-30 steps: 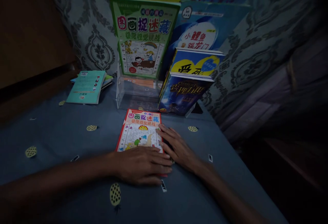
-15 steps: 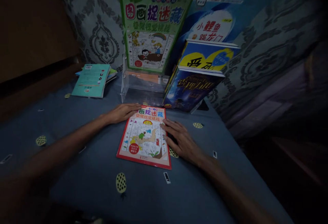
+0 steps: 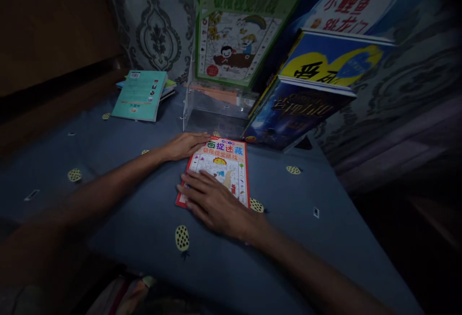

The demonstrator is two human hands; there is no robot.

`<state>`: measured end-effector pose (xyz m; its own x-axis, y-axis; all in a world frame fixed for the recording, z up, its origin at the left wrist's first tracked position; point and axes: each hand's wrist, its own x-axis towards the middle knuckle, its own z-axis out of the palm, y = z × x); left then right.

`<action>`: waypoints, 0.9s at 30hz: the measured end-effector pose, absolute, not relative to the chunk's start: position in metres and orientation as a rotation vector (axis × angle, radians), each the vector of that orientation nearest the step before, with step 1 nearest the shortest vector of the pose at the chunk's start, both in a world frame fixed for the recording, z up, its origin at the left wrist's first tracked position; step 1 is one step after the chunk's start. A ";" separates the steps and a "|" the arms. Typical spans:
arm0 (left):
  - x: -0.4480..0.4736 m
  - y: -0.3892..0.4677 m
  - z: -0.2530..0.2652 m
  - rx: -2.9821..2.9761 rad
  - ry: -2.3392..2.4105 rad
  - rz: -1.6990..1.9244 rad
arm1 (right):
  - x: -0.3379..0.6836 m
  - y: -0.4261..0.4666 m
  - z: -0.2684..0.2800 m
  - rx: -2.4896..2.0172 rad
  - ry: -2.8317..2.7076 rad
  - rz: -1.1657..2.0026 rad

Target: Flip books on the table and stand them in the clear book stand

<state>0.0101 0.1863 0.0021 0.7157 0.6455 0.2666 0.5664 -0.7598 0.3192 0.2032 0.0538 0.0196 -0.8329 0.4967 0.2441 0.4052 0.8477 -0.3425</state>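
Observation:
A red-bordered picture book [image 3: 236, 170] with a cartoon sun on its cover lies face up on the table, in the middle of the head view. My left hand [image 3: 186, 145] rests at its upper left corner, fingers stretched out over the edge. Across the lower part of the cover lies my right hand [image 3: 212, 202], its fingers extended and slightly spread, covering the lower pictures. Both hands are open, and neither grips the book.
Behind the book is a clear acrylic stand [image 3: 220, 120] with a green picture book [image 3: 238, 41] above it. Dark blue books [image 3: 288, 110] lean at the right. A small stack with a teal book [image 3: 139, 96] lies back left. The blue tablecloth [image 3: 144, 223] has pineapple prints.
My right hand has moved left from the book's right edge onto its lower cover. My left hand stays at the upper left corner. The camera view has shifted.

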 end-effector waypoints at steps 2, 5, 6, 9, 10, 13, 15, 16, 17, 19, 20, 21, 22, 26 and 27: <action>0.010 0.187 0.001 2.711 0.980 0.541 | 0.205 0.042 0.019 -0.644 -2.703 0.423; 0.009 0.189 -0.002 2.724 0.979 0.541 | 0.214 0.033 0.017 -0.637 -2.691 0.424; 0.008 0.189 -0.003 2.729 0.975 0.542 | 0.217 0.032 0.016 -0.644 -2.689 0.420; 0.007 0.191 -0.005 2.741 0.958 0.557 | 0.229 0.029 0.017 -0.682 -2.684 0.425; 0.007 0.191 -0.005 2.744 0.949 0.565 | 0.233 0.028 0.019 -0.695 -2.687 0.438; 0.008 0.190 -0.005 2.752 0.931 0.577 | 0.246 0.029 0.024 -0.739 -2.700 0.501; 0.009 0.189 -0.004 2.751 0.942 0.575 | 0.255 0.032 0.026 -0.794 -2.684 0.543; 0.009 0.189 -0.003 2.748 0.951 0.574 | 0.260 0.035 0.025 -0.831 -2.666 0.559; 0.009 0.188 -0.003 2.744 0.960 0.571 | 0.264 0.039 0.024 -0.867 -2.645 0.571; 0.010 0.187 -0.002 2.739 0.970 0.569 | 0.274 0.050 0.020 -0.929 -2.602 0.576; 0.010 0.187 -0.001 2.738 0.970 0.572 | 0.278 0.058 0.017 -0.951 -2.576 0.567; 0.010 0.187 -0.001 2.739 0.967 0.577 | 0.283 0.067 0.014 -0.968 -2.547 0.550; 0.010 0.187 -0.001 2.740 0.963 0.582 | 0.287 0.077 0.010 -0.981 -2.517 0.528; 0.009 0.189 -0.004 2.744 0.955 0.580 | 0.302 0.119 -0.001 -1.094 -2.436 0.443; 0.009 0.190 -0.005 2.744 0.960 0.578 | 0.305 0.127 -0.003 -1.146 -2.411 0.424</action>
<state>0.0085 0.1902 -0.0047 0.7163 0.6294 0.3012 0.5607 -0.7762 0.2884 0.3055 0.1273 -0.0027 -0.5625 0.7874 0.2522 0.6540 0.6104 -0.4469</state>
